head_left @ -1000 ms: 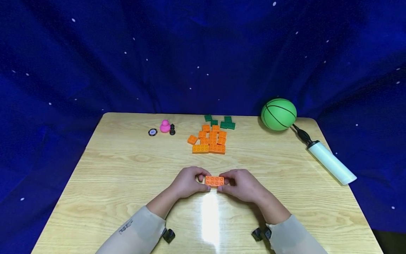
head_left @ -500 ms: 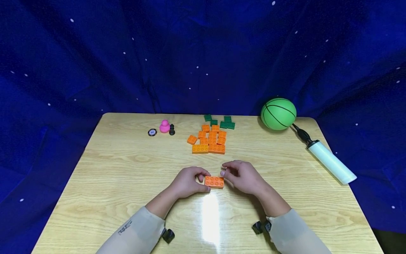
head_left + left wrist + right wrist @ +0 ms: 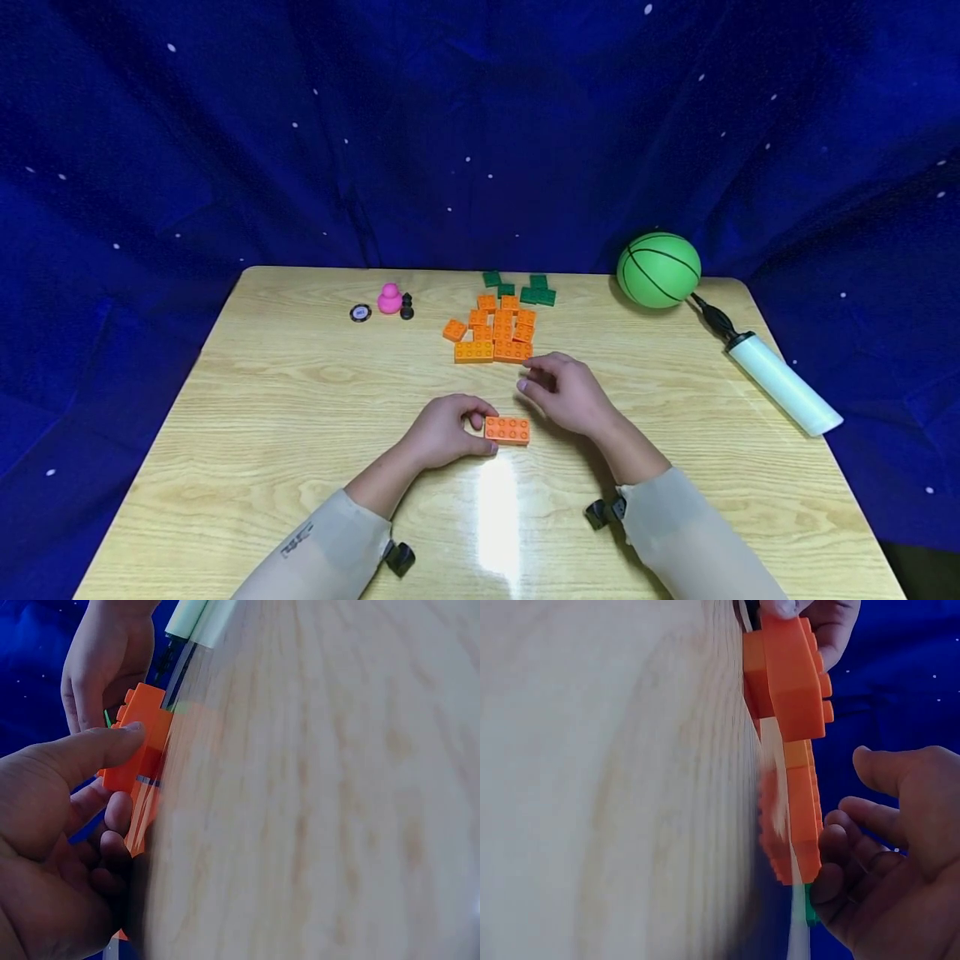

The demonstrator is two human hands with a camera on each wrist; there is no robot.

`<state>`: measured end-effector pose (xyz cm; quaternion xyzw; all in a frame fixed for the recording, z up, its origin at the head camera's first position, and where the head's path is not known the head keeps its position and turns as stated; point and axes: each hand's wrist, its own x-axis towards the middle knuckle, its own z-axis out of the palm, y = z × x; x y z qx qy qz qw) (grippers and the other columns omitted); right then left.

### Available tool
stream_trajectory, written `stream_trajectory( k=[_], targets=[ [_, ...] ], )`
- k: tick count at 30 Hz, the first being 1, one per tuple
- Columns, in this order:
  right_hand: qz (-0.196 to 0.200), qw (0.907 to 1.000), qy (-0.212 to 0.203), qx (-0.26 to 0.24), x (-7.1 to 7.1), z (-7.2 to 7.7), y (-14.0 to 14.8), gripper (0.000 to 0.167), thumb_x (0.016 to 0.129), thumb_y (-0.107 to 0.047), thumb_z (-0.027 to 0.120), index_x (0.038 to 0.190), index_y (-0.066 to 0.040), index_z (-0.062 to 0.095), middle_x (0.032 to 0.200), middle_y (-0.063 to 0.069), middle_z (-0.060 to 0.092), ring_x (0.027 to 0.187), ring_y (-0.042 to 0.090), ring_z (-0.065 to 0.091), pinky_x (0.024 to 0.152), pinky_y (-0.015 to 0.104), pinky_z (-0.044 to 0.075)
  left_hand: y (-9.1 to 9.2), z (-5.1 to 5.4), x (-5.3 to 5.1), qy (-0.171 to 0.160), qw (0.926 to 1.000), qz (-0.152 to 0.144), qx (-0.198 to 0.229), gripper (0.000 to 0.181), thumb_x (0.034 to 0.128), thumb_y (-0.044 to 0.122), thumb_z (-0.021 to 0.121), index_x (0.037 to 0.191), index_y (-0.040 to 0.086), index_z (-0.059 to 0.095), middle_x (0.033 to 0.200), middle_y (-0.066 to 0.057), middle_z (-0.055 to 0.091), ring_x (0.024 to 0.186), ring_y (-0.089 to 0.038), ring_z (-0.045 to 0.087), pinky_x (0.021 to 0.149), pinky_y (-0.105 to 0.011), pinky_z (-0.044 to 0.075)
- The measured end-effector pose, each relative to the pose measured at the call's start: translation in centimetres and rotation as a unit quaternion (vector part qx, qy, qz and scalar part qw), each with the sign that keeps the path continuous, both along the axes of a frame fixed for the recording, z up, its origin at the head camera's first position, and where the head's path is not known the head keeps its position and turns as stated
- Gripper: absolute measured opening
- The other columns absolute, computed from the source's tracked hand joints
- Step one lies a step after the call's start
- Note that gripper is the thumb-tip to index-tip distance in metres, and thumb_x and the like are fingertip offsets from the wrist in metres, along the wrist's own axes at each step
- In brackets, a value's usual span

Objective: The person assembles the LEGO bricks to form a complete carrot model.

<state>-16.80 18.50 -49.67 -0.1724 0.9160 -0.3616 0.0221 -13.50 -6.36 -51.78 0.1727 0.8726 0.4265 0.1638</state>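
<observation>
My left hand [image 3: 447, 431] pinches the left end of an orange toy brick [image 3: 507, 430] between thumb and fingers at the near middle of the table. In the right wrist view, that long orange brick [image 3: 793, 682] sits on top of a narrower orange block [image 3: 756, 669]. My right hand [image 3: 567, 395] holds nothing; its thumb and fingers are apart, loosely bent. Its fingertips are at the near right edge of a group of loose orange bricks, by a long orange brick [image 3: 512, 352]. Whether they touch it, I cannot tell.
Several green bricks [image 3: 538, 295] lie behind the orange ones. To the left are a pink duck-shaped toy [image 3: 389, 299], a black pawn-like piece [image 3: 407, 307] and a round chip [image 3: 361, 312]. A green ball [image 3: 659, 270] and a hand pump [image 3: 783, 386] lie at the right.
My right hand has let go of the stacked bricks and moved forward to the loose orange ones. The left hand still holds the stack in the same place.
</observation>
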Motion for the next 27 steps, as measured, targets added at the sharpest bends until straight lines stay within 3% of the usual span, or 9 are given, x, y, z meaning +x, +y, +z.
stream_trajectory(
  k=[11,19,27],
  targets=[
    [-0.020,0.9997,0.011,0.009,-2.1,-0.5,-0.1,0.054,0.091,-0.029,0.082,0.138,-0.007,0.065,0.117,0.011,0.062,0.085,0.021,0.056,0.074,0.036,0.049,0.0,0.1,0.1,-0.006,1.0000,0.006,0.004,0.038,0.0790,0.032,0.091,0.112,0.024,0.075,0.090,0.007,0.063,0.072,-0.013,0.051,0.071,-0.031,0.045],
    [-0.027,0.9993,0.007,0.024,-3.1,-1.2,0.0,0.053,0.090,-0.028,0.082,0.138,-0.010,0.067,0.125,0.010,0.058,0.080,0.019,0.055,0.071,0.035,0.049,0.0,0.0,0.1,0.000,1.0000,0.006,0.003,0.037,0.0786,0.033,0.091,0.111,0.024,0.076,0.090,0.008,0.063,0.072,-0.012,0.051,0.071,-0.031,0.045],
    [-0.026,0.9989,0.013,0.037,-4.0,-1.4,-0.1,0.050,0.090,-0.025,0.082,0.136,-0.009,0.069,0.131,0.013,0.063,0.087,0.021,0.061,0.078,0.039,0.053,0.0,-0.1,0.0,0.002,1.0000,0.006,0.002,0.035,0.0783,0.033,0.091,0.109,0.026,0.076,0.089,0.008,0.063,0.071,-0.012,0.051,0.068,-0.029,0.045]
  ],
)
